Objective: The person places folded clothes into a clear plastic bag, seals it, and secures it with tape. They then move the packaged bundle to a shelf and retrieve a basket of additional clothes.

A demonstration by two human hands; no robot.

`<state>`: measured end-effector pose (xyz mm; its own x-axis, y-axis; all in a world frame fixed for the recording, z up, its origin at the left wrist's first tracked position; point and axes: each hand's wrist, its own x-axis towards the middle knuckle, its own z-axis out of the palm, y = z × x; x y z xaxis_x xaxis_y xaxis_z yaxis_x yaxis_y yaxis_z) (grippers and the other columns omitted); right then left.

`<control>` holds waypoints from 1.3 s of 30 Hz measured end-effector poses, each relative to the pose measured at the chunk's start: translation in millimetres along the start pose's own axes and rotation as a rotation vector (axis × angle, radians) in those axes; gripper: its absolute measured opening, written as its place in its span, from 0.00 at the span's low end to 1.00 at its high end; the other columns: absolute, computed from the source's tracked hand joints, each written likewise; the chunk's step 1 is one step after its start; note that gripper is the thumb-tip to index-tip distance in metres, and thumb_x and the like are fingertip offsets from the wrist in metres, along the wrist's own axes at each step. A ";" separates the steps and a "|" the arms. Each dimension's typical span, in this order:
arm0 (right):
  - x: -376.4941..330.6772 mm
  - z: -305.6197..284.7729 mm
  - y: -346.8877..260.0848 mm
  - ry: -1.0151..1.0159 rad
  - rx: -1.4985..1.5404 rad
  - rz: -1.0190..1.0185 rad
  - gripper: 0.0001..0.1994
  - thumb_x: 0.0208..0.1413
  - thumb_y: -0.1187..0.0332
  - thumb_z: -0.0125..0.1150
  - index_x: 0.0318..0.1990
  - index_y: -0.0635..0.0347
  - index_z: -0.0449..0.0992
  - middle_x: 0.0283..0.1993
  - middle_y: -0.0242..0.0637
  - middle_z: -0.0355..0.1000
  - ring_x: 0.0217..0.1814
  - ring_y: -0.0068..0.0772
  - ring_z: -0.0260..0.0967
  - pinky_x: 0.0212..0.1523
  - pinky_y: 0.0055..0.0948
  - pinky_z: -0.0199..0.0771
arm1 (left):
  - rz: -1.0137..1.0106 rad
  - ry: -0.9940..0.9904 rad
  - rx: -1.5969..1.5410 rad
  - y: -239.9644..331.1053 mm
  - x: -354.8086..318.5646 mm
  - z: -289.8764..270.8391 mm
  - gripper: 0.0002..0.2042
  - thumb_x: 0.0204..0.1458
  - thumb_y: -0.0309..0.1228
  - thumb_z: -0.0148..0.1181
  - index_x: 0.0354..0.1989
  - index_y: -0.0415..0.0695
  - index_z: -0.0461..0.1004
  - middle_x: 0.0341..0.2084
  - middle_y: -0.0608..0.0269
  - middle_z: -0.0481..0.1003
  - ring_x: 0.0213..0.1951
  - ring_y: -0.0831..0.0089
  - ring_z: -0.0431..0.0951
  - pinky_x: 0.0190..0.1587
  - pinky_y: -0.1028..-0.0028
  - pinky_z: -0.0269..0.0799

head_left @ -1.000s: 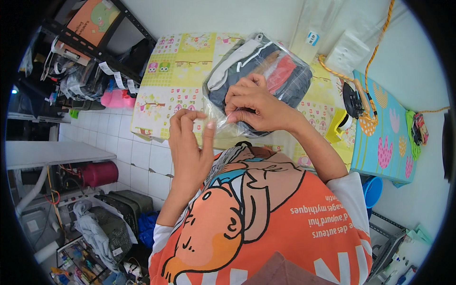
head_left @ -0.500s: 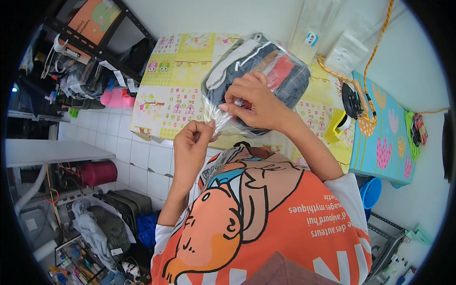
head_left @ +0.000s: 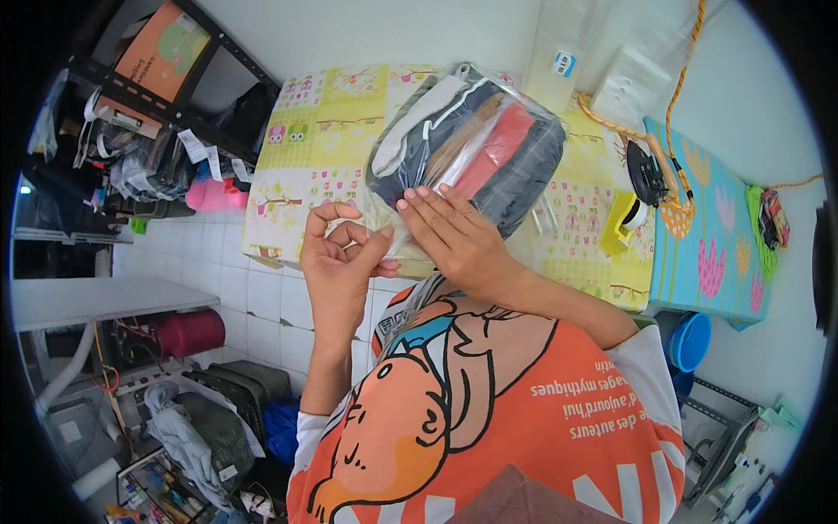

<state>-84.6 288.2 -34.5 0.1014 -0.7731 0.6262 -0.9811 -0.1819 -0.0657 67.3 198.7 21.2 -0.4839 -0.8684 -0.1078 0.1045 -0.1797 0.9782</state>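
Observation:
A clear plastic bag [head_left: 502,153] of folded clothes, in dark blue, pale grey, brown and red, lies on a table [head_left: 292,205] with a yellow and white patterned cover. At its near left corner my left hand [head_left: 345,253] pinches the loose plastic between thumb and curled fingers, the index finger raised. My right hand [head_left: 463,236] rests flat across the bag's near side, fingers stretched out and close together, palm down. The bag's near edge is partly hidden under that hand.
Right of the bag sit a yellow tape dispenser [head_left: 620,225] and a black iron [head_left: 646,177] with an orange cord. Clear plastic sleeves [head_left: 554,57] lean on the wall. A blue patterned surface [head_left: 711,231] adjoins the table; a blue bucket [head_left: 690,341] stands below. Shelving [head_left: 166,100] is at left.
My right hand has gone from curled fingers over the bag to lying flat on its near side, nearer to me. My left hand has shifted slightly left; its index finger has lifted.

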 end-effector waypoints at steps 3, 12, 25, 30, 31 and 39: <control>1.0 8.1 -3.5 0.091 0.058 0.037 0.21 0.51 0.72 0.55 0.53 0.72 0.73 0.53 0.50 0.75 0.57 0.44 0.73 0.63 0.38 0.69 | 0.032 -0.074 -0.021 2.5 3.8 7.5 0.19 0.51 0.16 0.63 0.50 0.39 0.66 0.26 0.67 0.73 0.25 0.79 0.78 0.24 0.83 0.77; 6.5 8.5 -2.5 0.282 0.359 0.203 0.13 0.44 0.81 0.58 0.41 0.68 0.77 0.42 0.43 0.79 0.47 0.40 0.78 0.52 0.34 0.77 | 0.614 -0.524 0.636 -0.9 72.6 -28.1 0.46 0.31 0.27 0.75 0.68 0.46 0.62 0.69 0.59 0.59 0.72 0.58 0.53 0.72 0.60 0.41; -41.8 -25.8 33.4 0.231 0.564 0.208 0.17 0.42 0.81 0.60 0.43 0.59 0.82 0.36 0.38 0.80 0.37 0.41 0.79 0.39 0.34 0.79 | 1.044 -0.703 0.545 -48.2 62.9 16.8 0.14 0.40 0.14 0.62 0.36 0.41 0.82 0.33 0.60 0.83 0.36 0.64 0.85 0.38 0.71 0.82; -51.1 -28.3 20.2 0.283 0.554 0.331 0.19 0.41 0.83 0.58 0.43 0.57 0.82 0.36 0.39 0.80 0.37 0.42 0.79 0.39 0.34 0.78 | 1.006 -0.568 0.565 -58.6 41.0 20.7 0.13 0.40 0.13 0.60 0.35 0.40 0.82 0.32 0.59 0.83 0.34 0.65 0.85 0.39 0.72 0.82; -50.9 -28.0 17.6 0.287 0.556 0.350 0.19 0.41 0.83 0.58 0.43 0.57 0.82 0.36 0.39 0.80 0.37 0.42 0.79 0.39 0.34 0.78 | 0.978 -0.565 0.562 -58.3 39.9 19.9 0.13 0.40 0.13 0.61 0.35 0.40 0.82 0.32 0.58 0.83 0.34 0.65 0.85 0.39 0.72 0.82; -41.4 -37.4 18.4 0.244 0.623 0.234 0.15 0.44 0.81 0.61 0.42 0.58 0.82 0.39 0.37 0.80 0.42 0.41 0.78 0.45 0.34 0.78 | 1.029 -0.806 0.708 -19.3 56.3 17.7 0.22 0.40 0.18 0.65 0.49 0.41 0.79 0.46 0.58 0.80 0.53 0.62 0.79 0.56 0.63 0.72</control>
<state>-113.0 339.6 -32.5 -0.2120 -0.6890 0.6930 -0.6886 -0.3979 -0.6062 22.7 161.4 -0.6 -0.8255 0.0541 0.5618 0.3714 0.8016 0.4685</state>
